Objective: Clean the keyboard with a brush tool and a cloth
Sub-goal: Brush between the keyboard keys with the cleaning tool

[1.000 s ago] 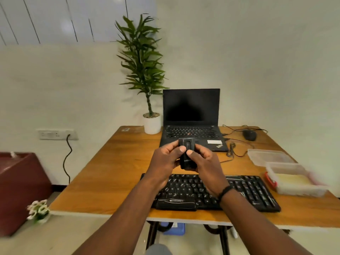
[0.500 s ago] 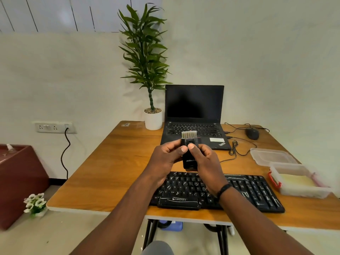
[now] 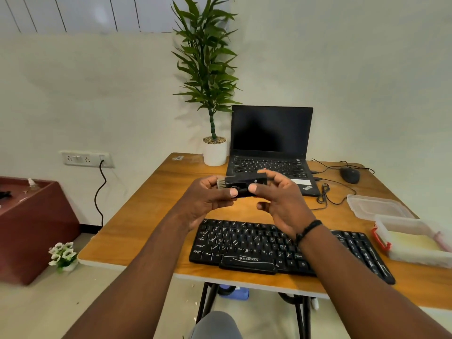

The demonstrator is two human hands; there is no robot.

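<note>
While both hands hold it above the table, the black brush tool [image 3: 241, 186] lies roughly horizontal, pale bristles pointing left. Left hand [image 3: 208, 201] grips the bristle end, thumb on the near face and fingers curled behind; right hand [image 3: 278, 199] pinches the other end, thumb on the near face, index over the top, lower fingers loosely curled under and not touching it. Tool hangs over bare wood between keyboard and laptop, touching neither.

Nearest, the black Zebronics keyboard [image 3: 281, 248] sits close to the table's front edge, angled with its right end nearer the edge. A small black oblong piece [image 3: 247, 264] lies on its front row at the spacebar. To its right, a clear plastic box [image 3: 415, 243] with a red clip, just beside the keyboard's right end; its lid [image 3: 376, 206] lies behind it. Cloth: cannot tell which item it is.

Open wood on the table [image 3: 146, 216] to the left of the keyboard and hands, up to the left edge. Farther back: open laptop [image 3: 271, 148] with dark screen, cabled mouse [image 3: 350, 174] to its right, potted plant [image 3: 210, 99] at the back edge left of the laptop.

Versus 0.5 s ago: tool stood upright with bristles up, now turned sideways, bristles left. Both hands keep their hold; keyboard and box unchanged.
</note>
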